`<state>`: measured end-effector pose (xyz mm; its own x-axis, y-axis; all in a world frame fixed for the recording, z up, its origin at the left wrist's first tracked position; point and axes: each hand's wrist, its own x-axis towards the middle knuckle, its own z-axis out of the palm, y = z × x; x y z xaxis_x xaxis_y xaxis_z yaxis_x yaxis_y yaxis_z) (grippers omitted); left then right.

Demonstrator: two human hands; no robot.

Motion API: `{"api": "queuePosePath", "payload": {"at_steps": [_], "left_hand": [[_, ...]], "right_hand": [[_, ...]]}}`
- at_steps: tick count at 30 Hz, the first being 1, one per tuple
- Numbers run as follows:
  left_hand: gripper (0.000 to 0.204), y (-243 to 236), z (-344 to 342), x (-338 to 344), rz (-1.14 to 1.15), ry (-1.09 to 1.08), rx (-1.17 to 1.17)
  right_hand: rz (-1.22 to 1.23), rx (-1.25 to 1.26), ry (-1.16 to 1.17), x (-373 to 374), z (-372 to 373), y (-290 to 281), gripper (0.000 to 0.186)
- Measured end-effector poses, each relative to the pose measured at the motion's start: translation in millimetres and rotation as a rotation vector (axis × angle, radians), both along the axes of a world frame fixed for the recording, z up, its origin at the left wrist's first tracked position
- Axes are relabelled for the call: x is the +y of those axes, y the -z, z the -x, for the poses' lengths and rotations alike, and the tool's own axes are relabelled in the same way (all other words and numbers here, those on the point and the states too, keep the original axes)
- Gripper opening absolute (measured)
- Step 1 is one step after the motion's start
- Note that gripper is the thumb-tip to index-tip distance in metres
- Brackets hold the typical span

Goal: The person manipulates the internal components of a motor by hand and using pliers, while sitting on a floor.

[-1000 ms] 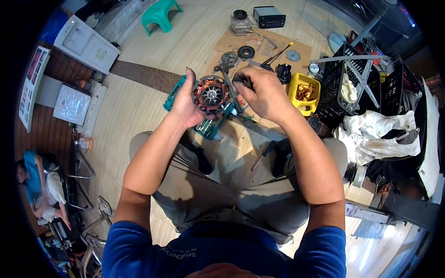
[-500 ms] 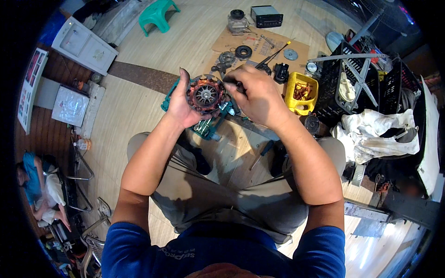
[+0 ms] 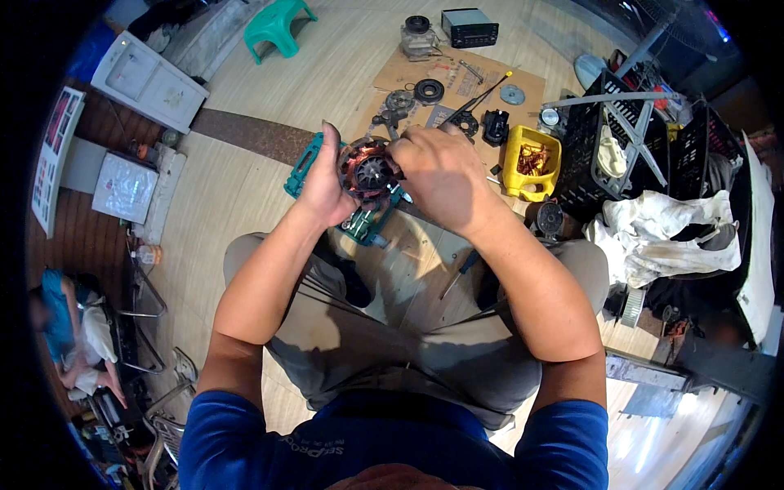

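Observation:
My left hand (image 3: 328, 189) cradles a round alternator part (image 3: 367, 173) with a finned metal centre and copper windings round it. Its thumb stands up beside the part, while the fingers are mostly hidden underneath. From the other side my right hand (image 3: 441, 173) presses bent fingers against the part's right edge. Whether those fingers also pinch something small cannot be made out. Below both hands a green tool case (image 3: 359, 229) with metal sockets lies on the floor.
Cardboard (image 3: 523, 86) ahead carries several dismantled parts, among them a black pulley ring (image 3: 429, 92). A cut yellow jug (image 3: 513, 167) with copper scraps stands right, near a black crate (image 3: 588, 139). A screwdriver (image 3: 460, 273) lies between my feet. A seated person (image 3: 69, 327) is at far left.
The alternator part has tilted and shifted slightly right in my left hand. My right hand has turned and moved slightly lower, its fingers now against the part's edge.

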<state>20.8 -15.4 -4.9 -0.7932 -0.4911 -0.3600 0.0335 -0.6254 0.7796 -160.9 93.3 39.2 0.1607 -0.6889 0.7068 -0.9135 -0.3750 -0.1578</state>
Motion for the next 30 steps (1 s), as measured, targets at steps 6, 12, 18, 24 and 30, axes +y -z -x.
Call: {"api": "queuePosePath", "payload": {"at_steps": [6, 12, 18, 24, 30], "left_hand": [[0.096, -12.0, 2.7, 6.5, -0.058, -0.059, -0.012], [0.094, -11.6, -0.2, 4.7, -0.067, -0.004, 0.047], [0.085, -5.1, -7.0, -1.6, -0.176, 0.013, 0.183], [0.078, -17.7, -1.9, 7.0, -0.317, -0.057, 0.277], [0.073, -38.5, 11.5, 23.9, -0.278, -0.259, 0.126]], "right_hand": [[-0.2, -0.159, -0.103, 1.2, 13.7, -0.4, 0.02], [-0.321, -0.325, -0.084, 1.8, 17.6, -6.9, 0.025], [-0.384, -0.671, -0.15, 1.4, 12.5, -8.9, 0.019], [-0.406, -0.832, -0.177, -0.1, 11.0, -7.7, 0.02], [-0.33, -0.673, -0.161, 2.2, 8.9, -8.5, 0.022]]}}
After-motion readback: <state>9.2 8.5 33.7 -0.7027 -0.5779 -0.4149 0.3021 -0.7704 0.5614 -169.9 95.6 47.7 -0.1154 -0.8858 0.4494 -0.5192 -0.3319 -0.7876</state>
